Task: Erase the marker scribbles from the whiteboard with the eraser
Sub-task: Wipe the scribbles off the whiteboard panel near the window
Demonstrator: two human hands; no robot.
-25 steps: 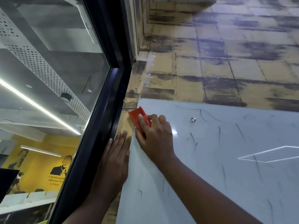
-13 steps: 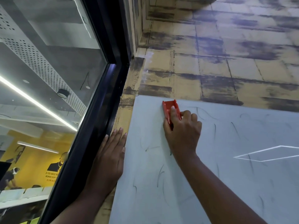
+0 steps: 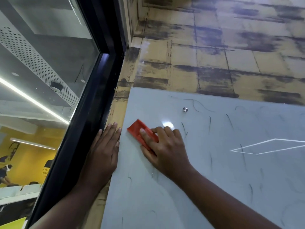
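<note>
The whiteboard (image 3: 214, 171) is mounted on a tan, dark-smudged wall (image 3: 214, 60). A red eraser (image 3: 138, 129) lies flat on it under the right hand (image 3: 166, 149). Thin marker scribbles (image 3: 209, 123) lie right of that hand, a round metal stud (image 3: 185, 109) above it.

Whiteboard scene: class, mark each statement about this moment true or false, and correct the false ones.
1. The right hand holds a red eraser against the whiteboard. True.
2. The left hand grips a marker. False: it lies flat with straight fingers on the wall beside the board's left edge.
3. Dark marker strokes remain on the board. True.
4. The eraser is blue. False: it is red.
5. A round metal stud sits near the board's top edge. True.
</note>
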